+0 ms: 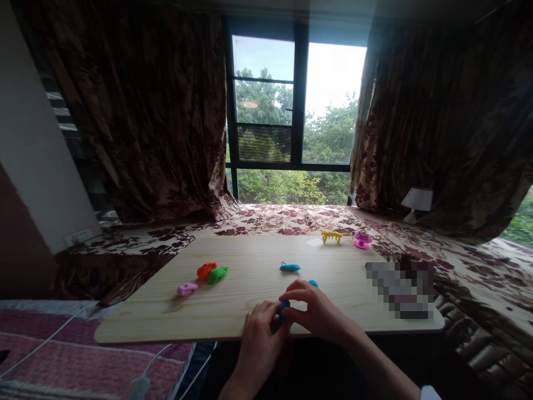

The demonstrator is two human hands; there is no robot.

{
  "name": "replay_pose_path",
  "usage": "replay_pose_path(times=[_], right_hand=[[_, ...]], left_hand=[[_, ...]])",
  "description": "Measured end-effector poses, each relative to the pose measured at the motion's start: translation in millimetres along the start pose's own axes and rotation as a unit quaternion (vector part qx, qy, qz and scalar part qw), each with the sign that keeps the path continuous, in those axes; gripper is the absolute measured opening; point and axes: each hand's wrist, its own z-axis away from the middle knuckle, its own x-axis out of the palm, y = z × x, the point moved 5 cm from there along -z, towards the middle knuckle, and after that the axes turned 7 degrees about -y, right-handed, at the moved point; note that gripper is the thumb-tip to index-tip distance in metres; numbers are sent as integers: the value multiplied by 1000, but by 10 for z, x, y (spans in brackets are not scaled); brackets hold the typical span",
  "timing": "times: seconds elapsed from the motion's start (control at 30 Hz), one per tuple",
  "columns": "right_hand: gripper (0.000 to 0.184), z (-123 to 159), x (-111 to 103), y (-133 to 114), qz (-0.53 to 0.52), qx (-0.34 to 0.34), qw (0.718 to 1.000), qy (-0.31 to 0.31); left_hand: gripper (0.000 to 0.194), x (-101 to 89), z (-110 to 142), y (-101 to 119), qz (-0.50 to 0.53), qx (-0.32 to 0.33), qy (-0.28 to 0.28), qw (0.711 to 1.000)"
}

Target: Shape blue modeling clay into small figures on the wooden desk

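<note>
Near the front edge of the board, a small blue lump that looks like modelling clay (284, 309) is pinched by both hands. My left hand (261, 331) holds it from the left with curled fingers. My right hand (312, 309) grips it between thumb and fingertips. Just beyond the right hand, another blue piece (313, 284) shows, partly hidden by that hand. Farther back lies a long blue lump (290, 268) with a thin loop at its left end. What exact shape the held lump has is hidden by the fingers.
At the left of the wooden board (166, 319) lie orange (205, 270), green (217, 275) and pink (187, 289) lumps. A yellow legged figure (332, 237) and a magenta figure (362, 240) stand at the back right. A blurred-out item (402, 291) lies right; a lamp (417, 200) stands beyond.
</note>
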Motion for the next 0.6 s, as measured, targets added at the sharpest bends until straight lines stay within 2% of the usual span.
replay_pose_path(times=[0.07, 0.2, 0.43, 0.6], right_hand=[[20, 3, -10, 1, -6, 4, 1000, 14], [36, 24, 13, 3, -52, 2, 998, 22], [18, 41, 92, 44, -109, 7, 994, 13], [31, 75, 132, 115, -164, 31, 986, 0]], left_hand=[[23, -5, 5, -20, 11, -6, 9, 1000], [20, -33, 29, 15, 37, 16, -8, 999], [19, -57, 38, 83, 17, 26, -35, 999], [18, -40, 48, 80, -8, 30, -43, 999]])
